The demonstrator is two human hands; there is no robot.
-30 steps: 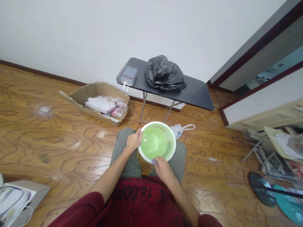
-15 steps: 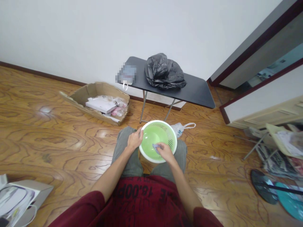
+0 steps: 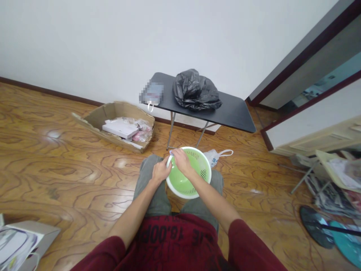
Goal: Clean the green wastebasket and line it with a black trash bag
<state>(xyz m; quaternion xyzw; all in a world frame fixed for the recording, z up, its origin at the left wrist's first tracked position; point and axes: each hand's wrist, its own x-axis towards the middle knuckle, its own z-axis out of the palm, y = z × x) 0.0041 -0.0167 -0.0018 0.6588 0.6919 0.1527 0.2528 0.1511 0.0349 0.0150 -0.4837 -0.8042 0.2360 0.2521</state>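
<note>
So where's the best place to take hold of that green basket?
Probably the white rim, from the right: the green basket opens upward, ringed by that rim, and its right stretch is free; left hand and right hand are both at the left.

You are in an indoor room, probably in a home, though the view past the dark door frame (image 3: 307,55) is too blurred to confirm: wood-grain floor (image 3: 84,180), plain white wall (image 3: 98,45), brown skirting (image 3: 50,91), folding worktop (image 3: 235,113), open cardboard box (image 3: 124,109).
</note>
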